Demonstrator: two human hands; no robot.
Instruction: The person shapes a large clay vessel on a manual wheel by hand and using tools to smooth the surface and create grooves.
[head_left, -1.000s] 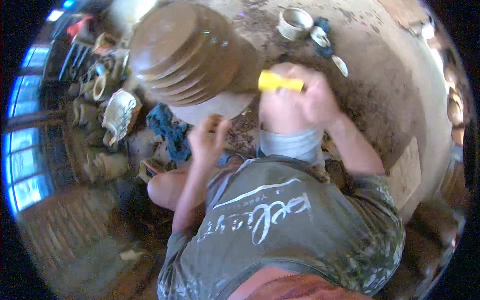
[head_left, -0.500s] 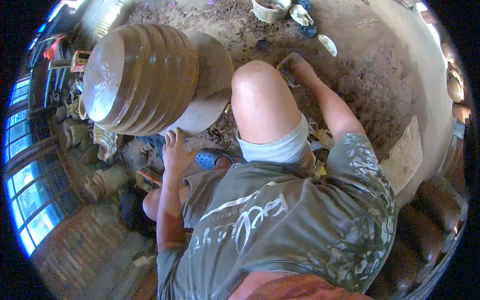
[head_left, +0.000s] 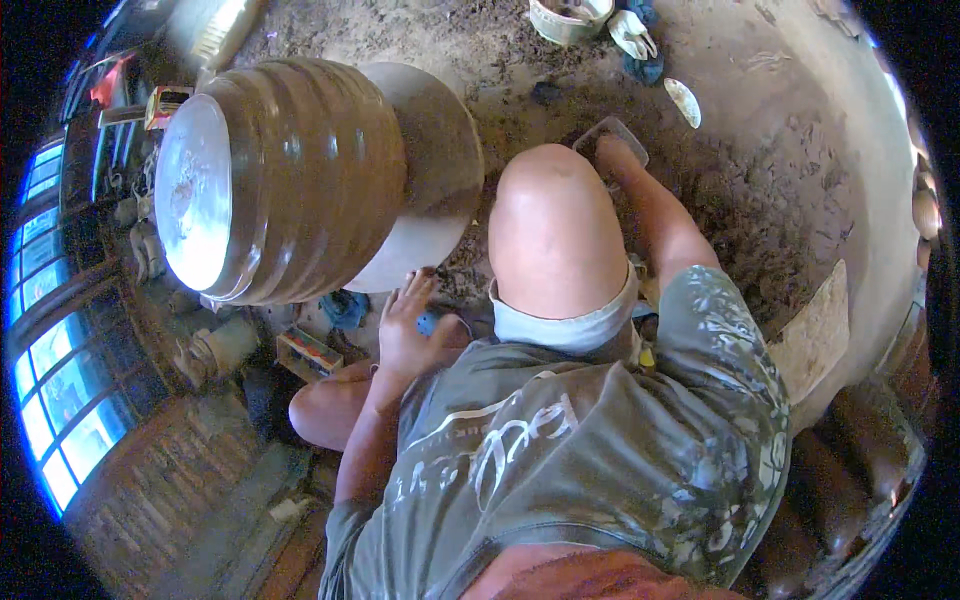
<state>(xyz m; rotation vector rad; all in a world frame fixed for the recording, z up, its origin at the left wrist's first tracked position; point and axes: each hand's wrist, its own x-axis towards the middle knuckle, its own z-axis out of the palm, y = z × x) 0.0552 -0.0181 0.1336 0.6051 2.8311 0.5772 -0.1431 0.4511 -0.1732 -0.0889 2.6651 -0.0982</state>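
Observation:
A large ribbed clay pot (head_left: 320,180), wet and brown, stands at the left on a round grey wheel (head_left: 425,245). My left hand (head_left: 408,325) is beside the wheel's near edge, fingers stretched out and holding nothing. Whether the fingertips touch the edge I cannot tell. Beyond my raised knee, my right hand (head_left: 616,154) reaches into a small see-through tub (head_left: 632,138) on the ground. Its fingers are hidden, so their grip does not show.
Dark clumped clay (head_left: 770,190) covers the floor at the right. Farther off are a pale bucket (head_left: 570,22), a blue cloth (head_left: 645,66) and a whitish oval piece (head_left: 683,103). A small box (head_left: 308,352) lies left of my left hand. A flat board (head_left: 815,335) leans at the right.
My left hand has moved right along the wheel's near edge. The right hand now reaches farther into the tub. The whole view has shifted slightly.

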